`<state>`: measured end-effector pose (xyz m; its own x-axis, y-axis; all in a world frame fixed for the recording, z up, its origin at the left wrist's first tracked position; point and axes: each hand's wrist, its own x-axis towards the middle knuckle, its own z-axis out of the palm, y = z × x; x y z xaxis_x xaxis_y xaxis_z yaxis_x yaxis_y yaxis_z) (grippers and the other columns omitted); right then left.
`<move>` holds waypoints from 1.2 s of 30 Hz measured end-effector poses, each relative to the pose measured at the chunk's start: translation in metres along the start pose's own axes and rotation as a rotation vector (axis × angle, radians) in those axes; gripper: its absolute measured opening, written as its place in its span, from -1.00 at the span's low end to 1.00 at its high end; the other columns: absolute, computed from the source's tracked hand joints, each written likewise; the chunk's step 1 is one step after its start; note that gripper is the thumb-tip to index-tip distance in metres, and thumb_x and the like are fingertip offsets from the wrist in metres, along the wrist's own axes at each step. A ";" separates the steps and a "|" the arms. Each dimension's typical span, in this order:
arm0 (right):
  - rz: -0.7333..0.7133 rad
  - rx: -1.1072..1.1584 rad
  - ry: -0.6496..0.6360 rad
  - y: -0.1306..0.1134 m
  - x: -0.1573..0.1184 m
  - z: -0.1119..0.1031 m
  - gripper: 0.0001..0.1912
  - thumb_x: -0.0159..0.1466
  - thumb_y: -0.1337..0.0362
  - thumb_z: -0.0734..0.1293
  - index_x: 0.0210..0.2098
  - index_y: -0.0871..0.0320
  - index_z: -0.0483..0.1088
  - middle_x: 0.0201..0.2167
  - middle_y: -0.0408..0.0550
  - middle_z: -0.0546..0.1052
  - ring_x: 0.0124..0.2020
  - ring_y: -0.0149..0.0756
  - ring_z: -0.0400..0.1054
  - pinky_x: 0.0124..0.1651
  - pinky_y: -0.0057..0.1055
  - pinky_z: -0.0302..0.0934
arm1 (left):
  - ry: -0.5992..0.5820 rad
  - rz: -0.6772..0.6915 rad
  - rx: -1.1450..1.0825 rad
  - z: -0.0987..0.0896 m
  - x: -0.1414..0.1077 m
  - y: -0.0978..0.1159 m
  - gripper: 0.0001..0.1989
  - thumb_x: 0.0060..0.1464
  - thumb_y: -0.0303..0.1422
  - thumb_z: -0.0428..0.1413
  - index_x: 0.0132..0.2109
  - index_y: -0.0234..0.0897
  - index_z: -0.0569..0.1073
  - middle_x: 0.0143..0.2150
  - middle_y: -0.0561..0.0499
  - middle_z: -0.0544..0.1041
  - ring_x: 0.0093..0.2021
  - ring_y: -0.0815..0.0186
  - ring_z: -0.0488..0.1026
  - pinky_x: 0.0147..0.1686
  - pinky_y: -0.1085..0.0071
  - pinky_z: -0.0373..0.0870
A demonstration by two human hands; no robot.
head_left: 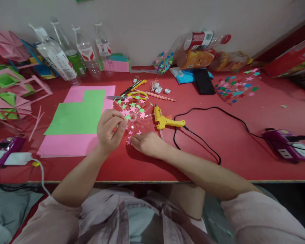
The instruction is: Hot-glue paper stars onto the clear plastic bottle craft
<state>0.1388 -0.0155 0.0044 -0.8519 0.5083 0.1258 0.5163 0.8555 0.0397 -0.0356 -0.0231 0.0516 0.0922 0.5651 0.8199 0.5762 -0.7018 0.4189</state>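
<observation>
A clear plastic piece [134, 125], like a cut bottle bottom with spread strips, sits on the red table with pink and green paper stars on it. My left hand [110, 130] is at its left side, thumb and forefinger pinched, with a green star [127, 117] at the fingertips. Along the near edge, the closed fingers of my right hand [148, 144] grip a strip of the plastic by some pink stars [129, 139]. Just right of the piece lies a yellow glue gun [165, 120]. Behind it are scissors [139, 95], partly covered by the plastic.
Green paper [73, 118] and pink paper [68, 145] lie at left. Bottles [86, 51] line the wall. A black cord [218, 110] runs right to a purple power strip [282, 145]. A phone [204, 81], a cutter knife [133, 87] and another star-covered piece [236, 88] lie farther back.
</observation>
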 end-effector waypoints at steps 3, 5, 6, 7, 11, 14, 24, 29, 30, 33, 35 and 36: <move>-0.041 -0.021 0.037 0.001 -0.002 0.001 -0.69 0.38 0.41 0.04 -0.36 0.22 0.35 -0.52 -0.08 0.47 -0.58 -0.46 0.17 -0.48 -0.33 -0.34 | 0.004 -0.011 0.013 0.000 0.000 0.000 -0.75 0.21 -0.38 0.00 -0.46 -0.24 0.37 -0.40 0.01 0.46 -0.33 0.35 0.39 -0.28 0.34 0.35; -0.051 -0.022 0.058 0.003 -0.003 0.001 -0.70 0.38 0.42 0.05 -0.37 0.23 0.33 -0.53 -0.09 0.45 -0.59 -0.47 0.14 -0.48 -0.33 -0.33 | 0.004 -0.010 0.018 0.001 0.000 0.000 -0.75 0.21 -0.37 -0.01 -0.46 -0.23 0.36 -0.40 0.01 0.46 -0.33 0.35 0.39 -0.28 0.35 0.36; -0.058 -0.027 0.070 0.004 -0.004 0.000 -0.70 0.38 0.42 0.05 -0.38 0.23 0.33 -0.53 -0.09 0.44 -0.59 -0.47 0.12 -0.49 -0.33 -0.32 | 0.002 -0.004 0.020 0.001 -0.001 0.000 -0.75 0.21 -0.38 -0.01 -0.46 -0.23 0.36 -0.40 0.01 0.46 -0.33 0.35 0.40 -0.28 0.35 0.36; -0.067 -0.039 0.085 0.004 -0.004 -0.001 -0.70 0.38 0.43 0.05 -0.38 0.23 0.32 -0.54 -0.10 0.43 -0.60 -0.47 0.11 -0.49 -0.33 -0.32 | -0.001 0.004 0.022 0.002 -0.001 0.000 -0.76 0.20 -0.38 -0.01 -0.45 -0.23 0.36 -0.39 0.01 0.46 -0.33 0.35 0.40 -0.28 0.35 0.36; -0.126 -0.132 0.238 0.008 -0.009 -0.013 -0.69 0.37 0.45 0.05 -0.40 0.21 0.33 -0.56 -0.13 0.41 -0.60 -0.45 0.11 -0.49 -0.34 -0.25 | 0.006 0.008 0.002 0.000 -0.002 0.001 -0.82 0.17 -0.40 0.03 -0.42 -0.23 0.36 -0.46 0.05 0.44 -0.39 0.37 0.36 -0.33 0.40 0.32; -0.135 -0.174 0.457 0.014 -0.017 -0.028 -0.74 0.37 0.38 0.10 -0.37 0.18 0.35 -0.57 -0.16 0.41 -0.57 -0.45 0.16 -0.48 -0.38 -0.13 | -0.013 -0.106 -0.042 -0.006 -0.001 0.009 -0.84 0.14 -0.39 0.07 -0.42 -0.24 0.40 -0.52 0.10 0.43 -0.50 0.44 0.30 -0.45 0.47 0.26; -0.208 -0.204 0.822 0.025 -0.031 -0.051 -0.94 0.29 0.35 0.25 -0.24 0.10 0.34 -0.61 -0.24 0.39 -0.57 -0.45 0.22 -0.51 -0.42 0.01 | -0.475 -0.674 -0.601 -0.002 -0.002 0.045 -0.86 0.09 -0.33 0.09 -0.39 -0.23 0.48 -0.59 0.12 0.42 -0.60 0.46 0.27 -0.57 0.51 0.21; -0.256 -0.219 0.818 0.022 -0.028 -0.050 -0.93 0.25 0.39 0.29 -0.24 0.16 0.35 -0.63 -0.24 0.39 -0.60 -0.45 0.18 -0.54 -0.41 0.00 | -0.435 -0.679 -0.611 0.002 -0.002 0.045 -0.88 0.08 -0.39 0.08 -0.40 -0.23 0.46 -0.60 0.13 0.41 -0.61 0.47 0.26 -0.57 0.51 0.23; -0.255 -0.213 0.811 0.022 -0.028 -0.050 -0.92 0.25 0.37 0.29 -0.23 0.16 0.36 -0.63 -0.24 0.39 -0.60 -0.45 0.19 -0.54 -0.42 0.00 | -0.431 -0.674 -0.599 0.002 -0.002 0.045 -0.88 0.08 -0.39 0.08 -0.41 -0.23 0.46 -0.61 0.13 0.40 -0.62 0.47 0.26 -0.58 0.51 0.22; -0.183 -0.134 0.782 0.024 -0.028 -0.051 -0.90 0.28 0.34 0.26 -0.20 0.13 0.36 -0.59 -0.22 0.42 -0.56 -0.45 0.24 -0.51 -0.44 0.05 | -0.381 -0.615 -0.526 -0.001 -0.001 0.044 -0.85 0.07 -0.40 0.08 -0.46 -0.24 0.42 -0.61 0.13 0.39 -0.62 0.48 0.26 -0.59 0.51 0.22; -0.056 -0.019 0.770 0.031 -0.027 -0.052 -0.87 0.30 0.36 0.23 -0.18 0.13 0.36 -0.51 -0.17 0.47 -0.52 -0.44 0.28 -0.46 -0.46 0.12 | -0.290 -0.580 -0.478 -0.003 0.000 0.039 -0.84 0.07 -0.41 0.08 -0.47 -0.23 0.40 -0.61 0.13 0.38 -0.62 0.48 0.25 -0.59 0.52 0.21; 0.029 0.050 0.760 0.035 -0.026 -0.052 -0.86 0.30 0.37 0.22 -0.16 0.14 0.36 -0.46 -0.14 0.48 -0.49 -0.44 0.30 -0.43 -0.47 0.15 | -0.224 -0.573 -0.459 -0.004 0.001 0.034 -0.85 0.07 -0.41 0.07 -0.47 -0.23 0.40 -0.60 0.13 0.38 -0.61 0.48 0.24 -0.59 0.51 0.21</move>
<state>0.1833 -0.0037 0.0545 -0.5338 0.3385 0.7749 0.5179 0.8553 -0.0169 -0.0195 -0.0481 0.0681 0.0714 0.9349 0.3475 0.1926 -0.3548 0.9149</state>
